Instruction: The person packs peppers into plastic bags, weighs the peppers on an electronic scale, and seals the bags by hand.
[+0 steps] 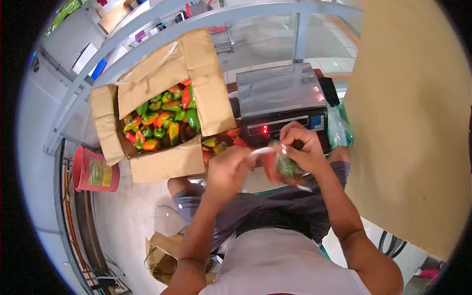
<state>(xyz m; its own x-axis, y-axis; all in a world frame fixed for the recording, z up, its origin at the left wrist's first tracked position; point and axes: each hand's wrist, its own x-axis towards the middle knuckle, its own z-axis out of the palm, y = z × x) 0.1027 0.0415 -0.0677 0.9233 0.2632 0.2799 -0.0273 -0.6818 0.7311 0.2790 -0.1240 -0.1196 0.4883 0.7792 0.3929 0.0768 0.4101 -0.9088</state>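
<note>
A clear plastic bag [287, 166] with red and green peppers inside hangs between my hands, above my lap. My left hand [230, 169], blurred by motion, is closed on a twisted white end of the bag. The fingers of my right hand [302, 147] pinch the neck of the bag. Just beyond them stands a digital scale [280, 91] with a flat metal plate and a lit red display. At the left, an open cardboard box [211, 88] holds many red, green and orange peppers [164, 118]. More peppers [216, 146] lie between the box and the scale.
Thin plastic bags [339, 129] hang at the scale's right side. A large cardboard sheet [408, 123] stands along the right. At the left is a red bucket [97, 169]; a smaller cardboard box [164, 255] is on the floor. Metal rails [300, 37] run behind.
</note>
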